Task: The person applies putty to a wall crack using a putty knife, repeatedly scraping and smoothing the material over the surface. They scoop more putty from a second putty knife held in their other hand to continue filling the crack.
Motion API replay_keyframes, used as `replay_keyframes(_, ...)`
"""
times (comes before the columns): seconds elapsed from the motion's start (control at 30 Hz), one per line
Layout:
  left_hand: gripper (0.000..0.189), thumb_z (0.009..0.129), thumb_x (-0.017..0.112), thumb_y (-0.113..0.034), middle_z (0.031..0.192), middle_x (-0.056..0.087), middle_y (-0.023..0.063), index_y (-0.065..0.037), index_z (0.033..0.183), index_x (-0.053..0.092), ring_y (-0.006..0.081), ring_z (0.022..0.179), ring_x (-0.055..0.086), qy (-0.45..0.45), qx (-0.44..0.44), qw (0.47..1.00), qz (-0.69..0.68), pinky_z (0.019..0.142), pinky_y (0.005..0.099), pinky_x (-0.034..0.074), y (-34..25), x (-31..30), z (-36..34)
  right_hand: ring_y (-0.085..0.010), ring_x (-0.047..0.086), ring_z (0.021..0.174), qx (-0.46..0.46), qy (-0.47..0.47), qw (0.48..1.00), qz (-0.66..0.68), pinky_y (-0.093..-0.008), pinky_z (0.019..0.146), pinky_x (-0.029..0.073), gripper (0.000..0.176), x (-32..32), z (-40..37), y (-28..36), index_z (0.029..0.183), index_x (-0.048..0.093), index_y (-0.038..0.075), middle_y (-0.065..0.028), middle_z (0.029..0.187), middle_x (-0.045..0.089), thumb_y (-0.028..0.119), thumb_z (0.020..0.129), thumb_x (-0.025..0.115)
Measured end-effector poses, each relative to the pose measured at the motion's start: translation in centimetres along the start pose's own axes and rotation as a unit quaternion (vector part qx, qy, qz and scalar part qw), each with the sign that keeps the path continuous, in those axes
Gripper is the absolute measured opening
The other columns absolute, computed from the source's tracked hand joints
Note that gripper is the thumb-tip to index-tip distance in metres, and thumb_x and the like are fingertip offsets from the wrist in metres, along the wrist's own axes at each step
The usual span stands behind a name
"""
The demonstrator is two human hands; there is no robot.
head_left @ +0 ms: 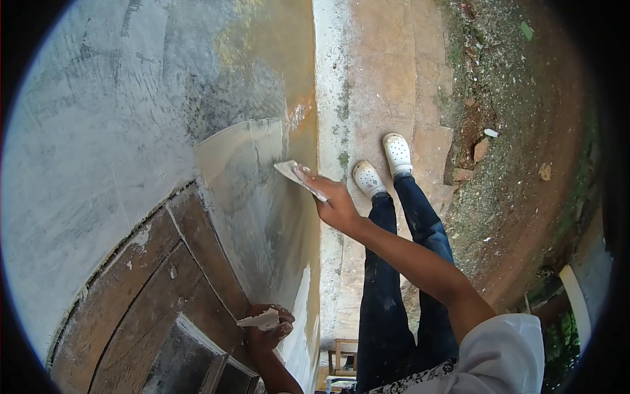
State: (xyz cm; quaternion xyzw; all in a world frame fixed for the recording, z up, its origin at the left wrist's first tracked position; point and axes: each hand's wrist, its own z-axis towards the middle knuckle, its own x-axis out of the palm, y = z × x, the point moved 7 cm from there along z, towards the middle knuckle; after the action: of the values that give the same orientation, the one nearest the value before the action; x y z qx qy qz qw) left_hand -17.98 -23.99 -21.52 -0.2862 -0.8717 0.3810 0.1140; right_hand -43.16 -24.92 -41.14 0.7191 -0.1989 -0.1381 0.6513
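Observation:
My right hand [336, 203] is closed round a flat, putty-smeared scraper [289, 172], its broad edge at the wall [246, 164]. A smooth, damp-looking patch of filler [230, 154] spreads over the wall beside that edge. Lower in the view, my left hand [266, 333] grips a small flat piece loaded with white putty [261, 320], close to a brown wooden frame [203, 253]. Whitish smears mark the fingers of both hands. The handle of the scraper, if it has one, is hidden by my right hand.
A paved ledge [380, 72] runs along the wall, and my white clogs [398, 151] stand on it. Beyond lies rough ground [492, 197] with stones and a broken brick [481, 150]. A small wooden stool or frame [344, 348] is behind me at the bottom.

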Motion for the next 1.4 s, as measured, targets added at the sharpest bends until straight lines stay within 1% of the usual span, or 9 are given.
replay_keyframes(0.17,0.047,0.080,0.080,-0.006,0.086,0.068,0.0137,0.000,0.114,0.049,0.0221,0.082,0.067,0.012,0.022,0.999,-0.028,0.075,0.0376,0.055,-0.9,0.4,0.6,-0.0391,0.049,0.131,-0.033,-0.118,0.992,0.000,-0.0387,0.109,0.041,0.067,-1.4,8.1,1.0,0.131,0.056,-0.001,-0.0233,0.137,0.054,-0.016,0.067,0.048)
replay_keyframes(0.4,0.050,0.079,0.081,-0.009,0.089,0.066,0.0129,-0.001,0.116,0.049,0.0222,0.084,0.066,0.005,-0.024,0.998,-0.065,0.074,0.0373,0.055,1.6,-1.5,-0.3,-0.0385,0.045,0.135,-0.013,0.009,1.000,0.019,-0.0421,0.112,0.038,0.077,3.4,-3.0,3.2,0.133,0.055,-0.002,-0.0241,0.139,0.053,-0.019,0.058,0.046)
replay_keyframes(0.47,0.051,0.078,0.082,-0.011,0.091,0.065,0.0128,-0.002,0.116,0.049,0.0233,0.083,0.066,-0.209,-0.221,0.797,-0.522,0.074,0.0373,0.055,6.1,-3.3,-2.8,-0.0364,0.048,0.133,0.016,0.019,0.999,0.022,-0.0408,0.112,0.038,0.078,1.9,-3.1,1.9,0.134,0.056,0.001,-0.0227,0.137,0.055,-0.021,0.061,0.044)
replay_keyframes(0.5,0.051,0.078,0.082,-0.011,0.091,0.065,0.0128,-0.001,0.116,0.049,0.0233,0.083,0.066,-0.214,-0.226,0.795,-0.521,0.074,0.0373,0.055,6.3,-3.2,-3.1,-0.0351,0.051,0.131,-0.009,-0.035,0.999,0.014,-0.0377,0.112,0.039,0.075,1.4,-2.0,0.7,0.135,0.056,0.003,-0.0223,0.134,0.057,-0.022,0.066,0.042)
replay_keyframes(0.57,0.050,0.078,0.082,-0.010,0.092,0.065,0.0132,-0.002,0.115,0.049,0.0235,0.082,0.066,-0.061,-0.105,0.988,-0.094,0.074,0.0376,0.055,3.9,-2.9,-1.6,-0.0349,0.052,0.130,-0.024,-0.121,0.992,-0.003,-0.0343,0.110,0.040,0.068,-1.2,3.3,3.3,0.134,0.056,0.002,-0.0223,0.133,0.058,-0.020,0.071,0.043)
replay_keyframes(0.7,0.049,0.078,0.082,-0.011,0.090,0.065,0.0126,-0.002,0.114,0.050,0.0232,0.080,0.066,-0.018,-0.019,0.999,-0.038,0.074,0.0374,0.055,-0.1,-0.3,-0.1,-0.0407,0.046,0.133,-0.049,-0.154,0.986,0.040,-0.0410,0.113,0.037,0.064,1.0,6.6,5.3,0.127,0.058,-0.005,-0.0230,0.136,0.055,-0.016,0.065,0.047)
replay_keyframes(0.93,0.045,0.080,0.079,-0.005,0.091,0.065,0.0140,-0.002,0.114,0.049,0.0219,0.080,0.065,0.036,-0.011,0.998,-0.045,0.073,0.0379,0.055,1.2,-1.1,0.0,-0.0374,0.047,0.134,0.037,0.069,0.996,0.054,-0.0463,0.116,0.033,0.074,4.3,-6.4,3.9,0.132,0.057,-0.001,-0.0214,0.136,0.056,-0.021,0.062,0.045)
replay_keyframes(1.13,0.045,0.080,0.076,0.000,0.089,0.065,0.0147,-0.001,0.116,0.048,0.0195,0.081,0.064,0.044,0.006,0.996,-0.073,0.065,0.0316,0.054,-0.6,0.9,0.6,-0.0341,0.053,0.129,-0.005,-0.189,0.981,0.046,-0.0354,0.106,0.043,0.071,-3.4,8.4,8.3,0.135,0.055,0.002,-0.0205,0.133,0.059,-0.020,0.069,0.043)
replay_keyframes(1.4,0.032,0.075,0.083,-0.013,0.077,0.067,0.0114,-0.001,0.097,0.063,0.0164,0.070,0.064,0.093,0.007,0.995,-0.032,0.061,0.0283,0.053,-1.9,1.2,1.1,-0.0365,0.047,0.134,0.007,0.049,0.998,0.032,-0.0473,0.115,0.036,0.071,6.1,-5.4,10.8,0.130,0.058,-0.002,-0.0208,0.136,0.056,-0.018,0.062,0.049)
